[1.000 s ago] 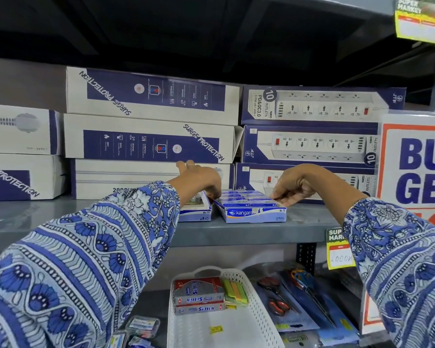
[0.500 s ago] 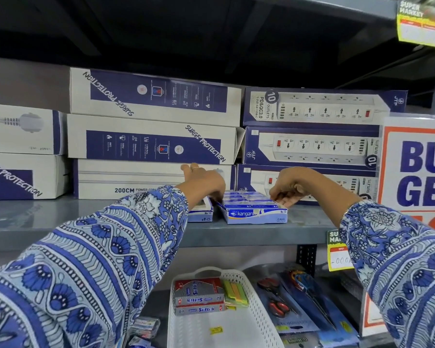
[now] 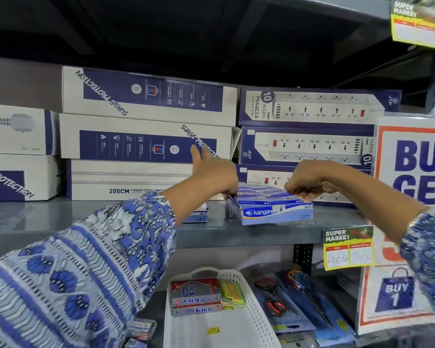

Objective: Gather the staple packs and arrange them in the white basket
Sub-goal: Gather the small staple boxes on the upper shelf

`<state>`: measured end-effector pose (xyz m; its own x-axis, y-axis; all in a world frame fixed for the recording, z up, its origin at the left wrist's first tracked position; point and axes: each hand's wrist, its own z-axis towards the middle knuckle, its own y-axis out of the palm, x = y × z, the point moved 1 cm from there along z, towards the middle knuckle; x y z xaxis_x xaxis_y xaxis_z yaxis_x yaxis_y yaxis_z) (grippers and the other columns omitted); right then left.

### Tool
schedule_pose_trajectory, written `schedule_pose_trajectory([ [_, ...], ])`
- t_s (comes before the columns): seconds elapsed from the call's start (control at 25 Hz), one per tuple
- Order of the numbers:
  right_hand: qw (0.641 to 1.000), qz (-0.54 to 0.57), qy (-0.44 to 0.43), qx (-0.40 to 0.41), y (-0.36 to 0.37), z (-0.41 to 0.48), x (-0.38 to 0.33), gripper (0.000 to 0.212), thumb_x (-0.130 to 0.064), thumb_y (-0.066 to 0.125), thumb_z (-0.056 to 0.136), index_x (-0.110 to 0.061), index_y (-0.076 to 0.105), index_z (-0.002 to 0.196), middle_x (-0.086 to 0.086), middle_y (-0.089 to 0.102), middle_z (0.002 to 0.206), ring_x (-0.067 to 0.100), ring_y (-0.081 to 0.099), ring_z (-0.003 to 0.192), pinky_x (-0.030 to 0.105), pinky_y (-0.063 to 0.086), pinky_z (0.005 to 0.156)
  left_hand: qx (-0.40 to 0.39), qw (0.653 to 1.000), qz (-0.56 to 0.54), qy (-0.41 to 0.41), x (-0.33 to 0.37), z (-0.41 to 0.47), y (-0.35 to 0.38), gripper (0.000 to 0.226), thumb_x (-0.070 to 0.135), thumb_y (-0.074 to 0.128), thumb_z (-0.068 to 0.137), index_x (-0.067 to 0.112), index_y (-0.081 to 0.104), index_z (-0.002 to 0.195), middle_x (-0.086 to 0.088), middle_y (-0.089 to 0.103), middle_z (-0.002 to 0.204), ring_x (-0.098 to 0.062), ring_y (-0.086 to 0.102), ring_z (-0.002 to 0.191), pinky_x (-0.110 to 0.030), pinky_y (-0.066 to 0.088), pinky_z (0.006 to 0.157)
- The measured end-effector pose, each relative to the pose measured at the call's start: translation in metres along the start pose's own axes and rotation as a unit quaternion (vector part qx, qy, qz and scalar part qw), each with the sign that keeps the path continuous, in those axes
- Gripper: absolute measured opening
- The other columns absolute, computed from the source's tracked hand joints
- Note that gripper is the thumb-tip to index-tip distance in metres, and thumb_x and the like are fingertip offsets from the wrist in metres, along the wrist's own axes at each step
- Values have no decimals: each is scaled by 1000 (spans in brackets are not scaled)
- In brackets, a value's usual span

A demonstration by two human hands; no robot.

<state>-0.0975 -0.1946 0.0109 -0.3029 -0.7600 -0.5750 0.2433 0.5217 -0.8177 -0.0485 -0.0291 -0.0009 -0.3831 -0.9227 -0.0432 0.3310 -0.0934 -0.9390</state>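
A: Head view, the only one we have. What's the step?

B: As I read it, lifting the block of staple packs (image 3: pixel 274 205) off the grey shelf (image 3: pixel 98 219). The block sits at about three o'clock from frame centre, its "kangaro" face toward us, just in front of the stacked power-strip boxes (image 3: pixel 309 146).

A: And the hands?

B: The left hand (image 3: pixel 211 175) is at the block's nine o'clock end, two fingers (image 3: pixel 196 153) sticking up loose, the rest curled down behind it. Whether those hidden fingers actually pinch the packs, I cannot tell. The right hand (image 3: pixel 309 183) is at the three o'clock end, curled with fingertips on the top edge; it looks to be clamping the block, but the contact is partly hidden, so call that a judgement.

A: How to do it well?

B: Squeeze inward from both ends so the loose packs stay pressed as one slab, and bring the raised left fingers down first. Lift level; a tilt would likely let the middle packs slide out.

A: Then where?

B: Down toward six o'clock, to the white basket (image 3: pixel 251 305) on the lower shelf. Red Softek boxes (image 3: pixel 196 295) and green-yellow pads (image 3: pixel 232 292) fill its far end; the near floor is free. There's also a smaller blue pack (image 3: pixel 201 217) beside the left wrist, not yet gathered.
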Motion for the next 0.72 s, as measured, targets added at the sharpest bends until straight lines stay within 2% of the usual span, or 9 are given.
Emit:
schedule_pose_trajectory([
  [0.08,1000,1,-12,6,-10,-18,10,32,4,54,85,-2,48,54,-1,49,26,7,45,21,11,39,29,5,999,-35,11,4,-17,-9,17,29,61,85,14,53,83,-11,43,144,-35,-9,145,-58,-11,112],
  [0.16,1000,-15,-26,3,-16,-38,24,35,5,54,83,-3,49,49,1,47,29,9,42,24,13,35,30,0,998,-50,32,10,-40,-13,34,32,61,84,14,42,62,-8,48,139,-30,-10,145,-57,-13,112],
  [0.24,999,-16,-33,-21,-17,-63,39,39,6,53,84,-5,51,47,1,48,32,9,41,27,14,34,31,14,996,-63,58,15,-65,-13,39,31,62,83,18,39,54,-7,51,135,-27,-10,146,-56,-16,111],
  [0.32,998,28,-27,-58,-11,-90,54,37,9,54,81,-3,52,47,4,49,33,8,42,26,13,34,29,32,993,-71,84,19,-91,-7,38,31,63,80,19,42,51,-7,49,138,-23,-12,146,-55,-21,110],
  [0.44,989,88,-8,-119,9,-124,73,12,-2,60,60,-1,59,48,7,52,33,7,47,23,11,36,27,31,991,-80,98,21,-126,12,35,34,62,78,17,43,54,-3,28,153,-16,-19,144,-51,-25,108],
  [0.52,981,106,8,-159,28,-133,87,9,-4,56,54,-2,61,47,7,53,33,7,48,23,12,38,28,-6,992,-81,98,23,-148,32,29,38,59,78,16,48,61,4,11,158,-14,-27,141,-50,-27,106],
  [0.6,975,120,21,-185,52,-134,99,11,-4,54,53,-5,59,44,5,53,32,7,49,24,12,40,29,-49,992,-74,89,22,-163,57,22,41,55,80,21,62,84,8,-2,159,-14,-34,138,-50,-28,105],
  [0.64,973,120,22,-197,67,-133,105,12,-5,53,54,-7,59,43,3,53,33,6,49,25,12,40,30,-70,992,-63,84,21,-169,71,28,42,54,81,23,63,98,9,-7,158,-15,-37,136,-51,-28,106],
  [0.72,969,111,26,-217,99,-123,115,12,-6,57,58,-8,58,46,-1,53,33,5,50,27,13,42,32,-109,991,-47,63,16,-171,102,33,42,53,82,23,63,107,8,-8,159,-16,-36,136,-52,-26,107],
])
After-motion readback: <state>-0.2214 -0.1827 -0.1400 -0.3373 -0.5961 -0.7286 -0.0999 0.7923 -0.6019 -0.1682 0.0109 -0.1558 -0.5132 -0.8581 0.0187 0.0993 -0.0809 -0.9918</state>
